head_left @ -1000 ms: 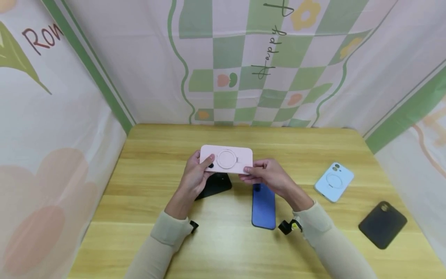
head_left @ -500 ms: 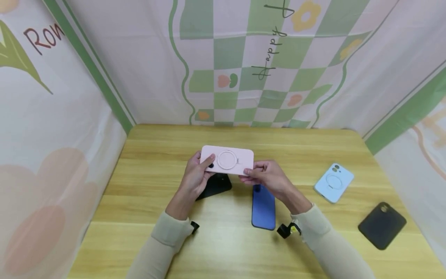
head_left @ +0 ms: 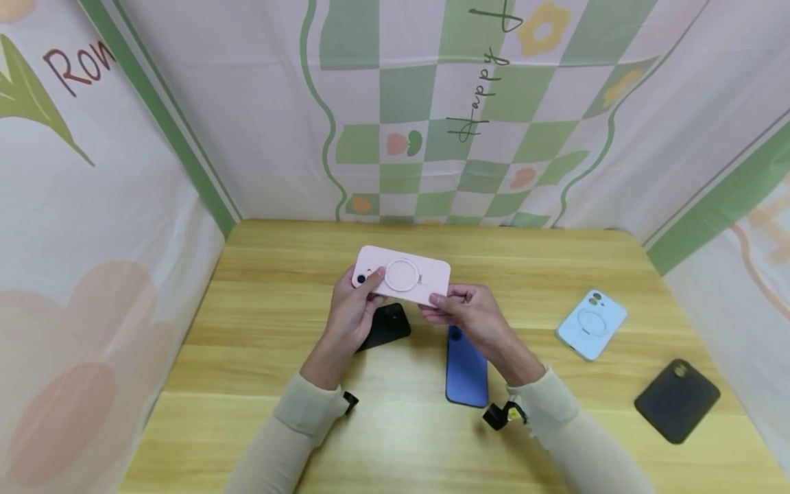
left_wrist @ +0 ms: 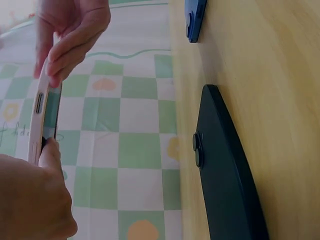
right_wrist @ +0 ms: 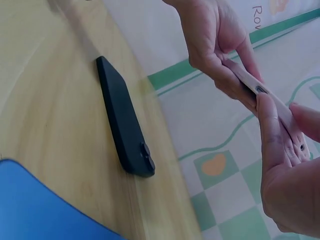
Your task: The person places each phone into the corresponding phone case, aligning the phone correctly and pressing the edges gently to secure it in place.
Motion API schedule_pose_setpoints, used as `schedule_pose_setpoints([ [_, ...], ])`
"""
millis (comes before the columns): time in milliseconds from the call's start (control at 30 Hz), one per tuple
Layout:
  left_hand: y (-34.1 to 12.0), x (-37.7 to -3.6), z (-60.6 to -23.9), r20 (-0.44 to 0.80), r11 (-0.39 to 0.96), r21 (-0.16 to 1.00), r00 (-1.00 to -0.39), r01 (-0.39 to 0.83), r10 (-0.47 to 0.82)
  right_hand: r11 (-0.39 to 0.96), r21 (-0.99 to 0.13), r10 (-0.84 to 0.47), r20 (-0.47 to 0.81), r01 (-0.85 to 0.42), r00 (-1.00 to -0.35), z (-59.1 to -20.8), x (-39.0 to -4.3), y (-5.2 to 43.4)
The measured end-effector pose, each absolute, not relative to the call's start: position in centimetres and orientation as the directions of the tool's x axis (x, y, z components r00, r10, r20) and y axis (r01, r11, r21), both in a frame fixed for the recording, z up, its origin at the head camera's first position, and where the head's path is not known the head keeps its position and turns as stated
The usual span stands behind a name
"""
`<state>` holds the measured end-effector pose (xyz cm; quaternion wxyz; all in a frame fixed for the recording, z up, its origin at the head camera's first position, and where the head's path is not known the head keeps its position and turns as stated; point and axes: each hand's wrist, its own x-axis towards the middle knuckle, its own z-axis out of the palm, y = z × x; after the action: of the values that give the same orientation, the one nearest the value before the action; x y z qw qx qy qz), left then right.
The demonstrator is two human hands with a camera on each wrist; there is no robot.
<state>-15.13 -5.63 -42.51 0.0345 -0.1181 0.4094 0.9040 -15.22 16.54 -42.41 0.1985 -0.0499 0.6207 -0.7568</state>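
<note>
Both hands hold a pink phone case (head_left: 402, 276) with a white ring on its back, raised above the wooden table (head_left: 259, 357). My left hand (head_left: 353, 310) grips its left end by the camera hole, thumb on top. My right hand (head_left: 469, 317) pinches its right end. The left wrist view shows the pink case (left_wrist: 44, 117) edge-on between fingers. In the right wrist view the pink case (right_wrist: 260, 92) is thin and tilted between both hands. Below lie a black phone (head_left: 387, 325) and a blue phone (head_left: 467, 367) flat on the table.
A light blue case (head_left: 592, 322) and a dark grey case (head_left: 677, 399) lie at the right of the table. Patterned cloth walls (head_left: 432, 116) close in the back and both sides. The black phone (left_wrist: 227, 175) (right_wrist: 124, 125) and blue phone (left_wrist: 194, 20) (right_wrist: 45, 205) show in the wrist views.
The pink case has risen a little and tilted, its left end now higher and the camera hole uncovered. Both hands shifted slightly with it.
</note>
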Motion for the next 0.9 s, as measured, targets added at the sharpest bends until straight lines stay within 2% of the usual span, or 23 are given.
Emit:
schedule_pose_setpoints([
  [300,-4.5,-14.6,-43.2,-0.268,-0.664,0.721,-0.963,-0.197,-0.005,-0.202,-0.946,-0.330,-0.177,0.253,-0.927,-42.4,-14.9,15.3],
  [600,-6.0,-14.9,-43.6,-0.283,-0.567,0.785,-0.959,-0.250,0.031,0.034,-0.969,-0.397,-0.237,0.244,-0.886,-42.2,-16.7,16.1],
  [900,-8.8,-15.8,-43.7,-0.340,-0.382,0.856,-0.936,-0.348,0.090,0.211,-0.958,-0.414,-0.268,0.195,-0.870,-41.5,-19.2,14.7],
])
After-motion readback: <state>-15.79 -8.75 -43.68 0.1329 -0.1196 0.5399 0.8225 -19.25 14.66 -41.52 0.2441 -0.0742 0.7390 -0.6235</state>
